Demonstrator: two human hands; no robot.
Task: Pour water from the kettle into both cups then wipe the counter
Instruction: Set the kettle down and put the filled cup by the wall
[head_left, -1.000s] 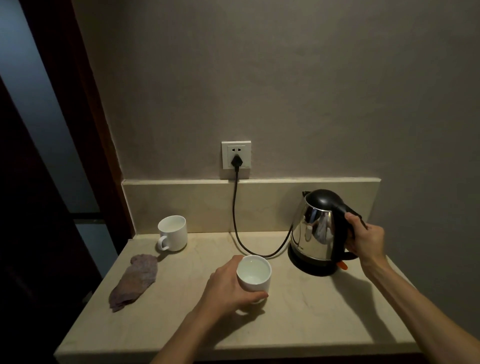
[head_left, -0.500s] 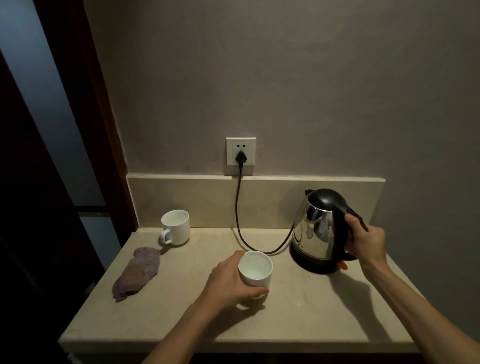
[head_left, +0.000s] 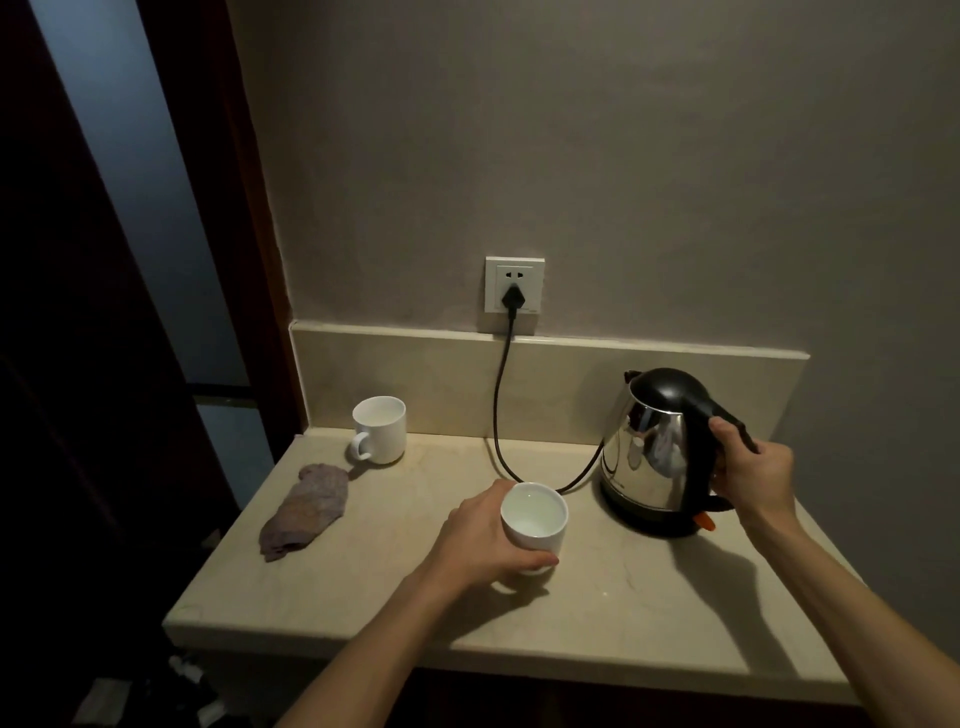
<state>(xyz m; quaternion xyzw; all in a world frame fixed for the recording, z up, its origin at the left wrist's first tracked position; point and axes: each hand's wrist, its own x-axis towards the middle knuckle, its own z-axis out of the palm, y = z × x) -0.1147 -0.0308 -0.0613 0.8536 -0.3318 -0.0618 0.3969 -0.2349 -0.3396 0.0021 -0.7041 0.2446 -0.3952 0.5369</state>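
Note:
A steel kettle (head_left: 649, 457) with a black lid stands on its black base at the right of the counter (head_left: 597, 613). My right hand (head_left: 753, 475) grips its black handle. At the counter's middle, my left hand (head_left: 483, 540) holds a white cup (head_left: 534, 517) from its left side; the cup stands just left of the kettle and has a little water in it. A second white cup (head_left: 379, 428) with a handle stands at the back left. A grey-purple cloth (head_left: 306, 504) lies crumpled in front of that cup.
A black cord (head_left: 501, 415) runs from the wall socket (head_left: 514, 286) down over the backsplash and curves along the counter to the kettle base. A dark door frame and glass panel border the counter on the left.
Both hands keep their holds and the kettle stays on its base. Only the camera has shifted, so the scene sits a little further right and lower.

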